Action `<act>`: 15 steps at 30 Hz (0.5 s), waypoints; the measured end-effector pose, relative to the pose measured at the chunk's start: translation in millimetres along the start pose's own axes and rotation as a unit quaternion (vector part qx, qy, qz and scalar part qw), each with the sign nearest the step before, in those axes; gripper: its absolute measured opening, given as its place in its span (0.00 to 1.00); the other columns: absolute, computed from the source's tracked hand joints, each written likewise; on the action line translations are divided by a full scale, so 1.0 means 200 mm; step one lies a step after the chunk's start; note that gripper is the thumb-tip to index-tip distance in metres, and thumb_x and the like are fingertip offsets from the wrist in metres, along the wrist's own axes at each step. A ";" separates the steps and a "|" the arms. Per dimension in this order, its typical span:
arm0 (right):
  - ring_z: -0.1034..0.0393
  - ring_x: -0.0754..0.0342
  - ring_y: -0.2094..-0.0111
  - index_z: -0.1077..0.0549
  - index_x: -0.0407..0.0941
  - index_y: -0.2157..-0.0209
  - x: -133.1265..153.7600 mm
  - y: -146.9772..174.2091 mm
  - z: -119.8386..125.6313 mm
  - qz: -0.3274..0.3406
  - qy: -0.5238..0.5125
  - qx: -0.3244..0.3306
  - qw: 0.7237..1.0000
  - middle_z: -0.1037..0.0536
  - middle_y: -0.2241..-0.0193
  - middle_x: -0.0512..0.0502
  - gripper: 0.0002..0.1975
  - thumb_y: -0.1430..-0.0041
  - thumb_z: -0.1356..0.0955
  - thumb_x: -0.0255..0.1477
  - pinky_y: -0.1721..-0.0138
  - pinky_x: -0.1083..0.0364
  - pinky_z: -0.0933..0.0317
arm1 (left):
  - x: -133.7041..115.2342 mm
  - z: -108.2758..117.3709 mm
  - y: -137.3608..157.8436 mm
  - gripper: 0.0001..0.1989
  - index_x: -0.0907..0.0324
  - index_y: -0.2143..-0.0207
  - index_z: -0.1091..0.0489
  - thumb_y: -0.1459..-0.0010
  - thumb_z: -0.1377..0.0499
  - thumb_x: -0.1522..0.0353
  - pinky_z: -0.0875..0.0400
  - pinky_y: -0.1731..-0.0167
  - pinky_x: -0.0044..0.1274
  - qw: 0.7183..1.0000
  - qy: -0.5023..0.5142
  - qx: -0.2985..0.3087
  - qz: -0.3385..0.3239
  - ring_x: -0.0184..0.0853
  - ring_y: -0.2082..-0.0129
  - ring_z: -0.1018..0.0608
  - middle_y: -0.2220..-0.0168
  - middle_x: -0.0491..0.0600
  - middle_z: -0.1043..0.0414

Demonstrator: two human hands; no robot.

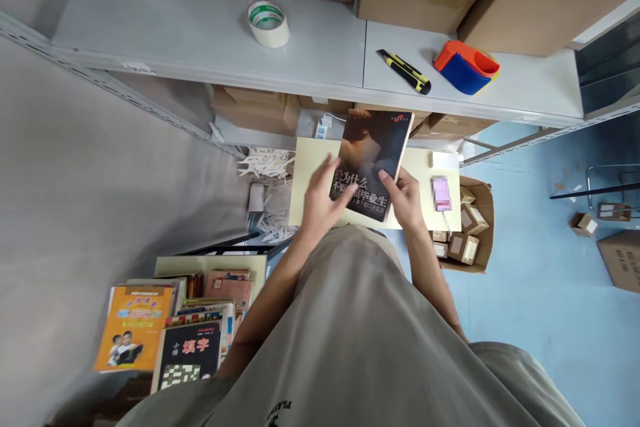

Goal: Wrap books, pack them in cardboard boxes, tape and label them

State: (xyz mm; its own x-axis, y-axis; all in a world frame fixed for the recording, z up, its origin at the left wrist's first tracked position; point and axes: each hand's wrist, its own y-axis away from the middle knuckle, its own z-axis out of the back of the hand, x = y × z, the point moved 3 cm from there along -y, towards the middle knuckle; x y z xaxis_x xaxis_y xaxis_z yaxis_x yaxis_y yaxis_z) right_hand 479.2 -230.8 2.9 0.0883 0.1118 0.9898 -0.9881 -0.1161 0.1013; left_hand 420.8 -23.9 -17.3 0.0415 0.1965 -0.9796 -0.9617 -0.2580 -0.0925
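A dark-covered paperback book (373, 153) with large pale Chinese characters is tilted above a pale yellow table. My right hand (406, 200) grips its lower right edge, thumb on the front cover and fingers behind. At the lower left edge is my left hand (324, 199), slightly blurred, with thumb and fingers apart. Its thumb lies over the printed title and a fingertip is near the book's left edge; I cannot tell how firmly it touches. The pale yellow tabletop (307, 177) shows beneath the book and on both sides of it.
On the grey shelf (175, 27) are a tape roll (269, 25), a utility knife (404, 71) and a red-and-blue holder (465, 68). Stacked books (135, 327) stand lower left. A phone-like object (441, 193) lies right, beside an open carton (483, 213) of small boxes.
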 end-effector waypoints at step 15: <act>0.14 0.42 0.47 0.12 0.51 0.51 -0.02 -0.04 0.20 0.019 -0.027 0.066 0.997 0.08 0.51 0.45 0.26 0.38 0.17 0.56 0.38 0.40 0.20 | -0.02 0.17 -0.18 0.25 0.58 0.59 0.12 0.42 0.19 0.46 0.14 0.49 0.34 0.991 0.088 0.087 0.049 0.45 0.54 0.11 0.57 0.54 0.10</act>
State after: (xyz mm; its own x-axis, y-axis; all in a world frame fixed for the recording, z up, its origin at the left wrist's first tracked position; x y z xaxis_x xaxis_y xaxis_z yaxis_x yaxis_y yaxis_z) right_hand 491.2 -270.1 2.4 0.0619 0.0527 0.9967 -0.9659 -0.2482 0.0731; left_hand 446.0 17.7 -3.5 -0.0230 0.0062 -0.9997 -0.9949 -0.0982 0.0223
